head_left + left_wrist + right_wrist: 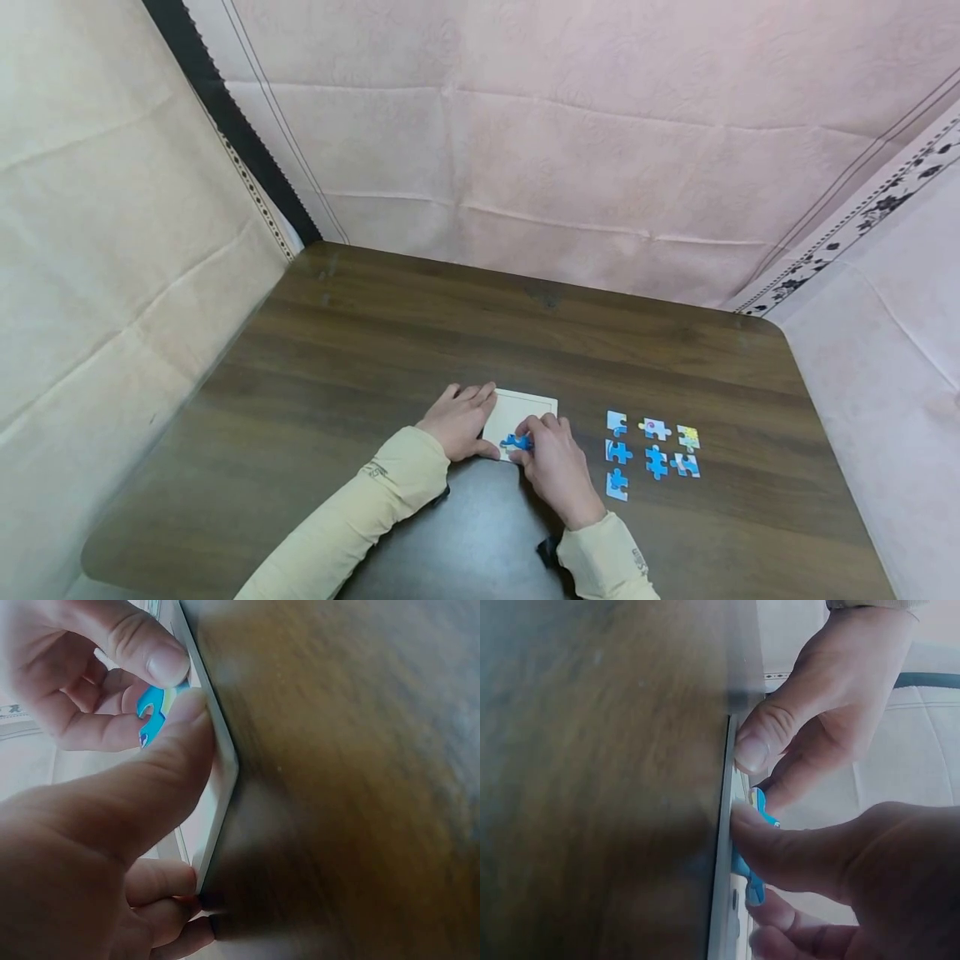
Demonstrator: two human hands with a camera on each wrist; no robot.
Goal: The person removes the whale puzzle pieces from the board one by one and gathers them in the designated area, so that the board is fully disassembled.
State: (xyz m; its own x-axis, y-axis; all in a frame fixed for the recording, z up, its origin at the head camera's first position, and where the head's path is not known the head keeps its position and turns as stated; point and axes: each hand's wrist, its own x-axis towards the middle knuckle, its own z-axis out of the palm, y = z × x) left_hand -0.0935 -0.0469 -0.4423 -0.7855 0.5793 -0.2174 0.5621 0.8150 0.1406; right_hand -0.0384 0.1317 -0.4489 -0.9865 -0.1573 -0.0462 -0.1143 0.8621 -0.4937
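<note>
A shallow white puzzle tray lies on the table in front of the person. My left hand grips its left side, thumb along the near edge and the other fingers reaching up the left edge. From the right, my right hand pinches a blue jigsaw piece between thumb and fingers, low over the tray's near part. In the left wrist view the piece appears tilted, partly covered by the left thumb. The right wrist view has the piece right at the tray's surface, partly behind the right thumb.
To the right of the tray, several loose jigsaw pieces, mostly blue, lie in rough columns on the brown wooden table. Pale cloth hangs behind the table and along both sides.
</note>
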